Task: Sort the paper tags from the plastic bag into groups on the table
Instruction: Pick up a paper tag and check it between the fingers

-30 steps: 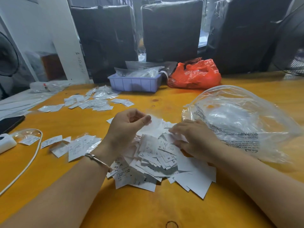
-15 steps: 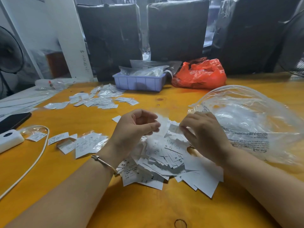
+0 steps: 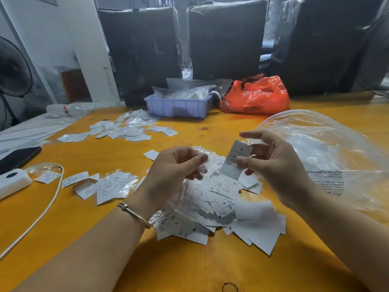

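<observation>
The right hand is pinching an "L" paper tag above the tag pile; the left hand is gripping a crinkled clear wrapper beside it.

pile of tags: its upper part is hidden behind both hands
left hand: what its curled fingers hold is blurred (perhaps a clear sleeve)
held tag: small print unreadable below the "L"
plastic bag: cut off at the right edge
fan: cropped at the left edge
</observation>
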The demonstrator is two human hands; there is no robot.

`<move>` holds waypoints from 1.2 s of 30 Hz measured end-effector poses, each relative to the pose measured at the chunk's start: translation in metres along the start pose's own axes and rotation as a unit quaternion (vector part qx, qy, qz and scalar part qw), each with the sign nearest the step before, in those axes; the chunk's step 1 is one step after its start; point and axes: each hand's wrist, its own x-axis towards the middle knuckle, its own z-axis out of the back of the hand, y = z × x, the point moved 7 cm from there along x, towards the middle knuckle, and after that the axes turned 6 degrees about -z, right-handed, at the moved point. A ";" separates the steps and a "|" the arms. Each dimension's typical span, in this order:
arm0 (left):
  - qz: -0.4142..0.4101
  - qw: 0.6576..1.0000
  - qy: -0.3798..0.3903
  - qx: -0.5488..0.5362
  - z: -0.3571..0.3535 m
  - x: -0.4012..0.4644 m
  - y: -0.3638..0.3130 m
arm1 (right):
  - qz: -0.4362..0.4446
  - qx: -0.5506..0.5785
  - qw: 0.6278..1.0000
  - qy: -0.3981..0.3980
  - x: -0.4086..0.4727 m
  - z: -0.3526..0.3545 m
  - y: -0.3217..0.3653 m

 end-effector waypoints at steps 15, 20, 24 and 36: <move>-0.007 0.996 0.085 -0.007 -0.009 -0.005 -0.006 | 0.026 -0.006 1.000 0.001 -0.001 0.003 0.003; -0.016 0.998 0.059 -0.008 -0.004 -0.003 -0.009 | 0.031 -0.074 0.996 0.028 -0.002 -0.002 0.006; 0.002 0.997 0.028 -0.078 -0.004 -0.002 -0.008 | 0.014 -0.098 0.984 0.146 -0.010 -0.023 0.008; 0.013 0.990 0.138 0.006 -0.017 -0.008 -0.008 | 0.007 -0.037 0.992 0.120 -0.010 -0.023 0.010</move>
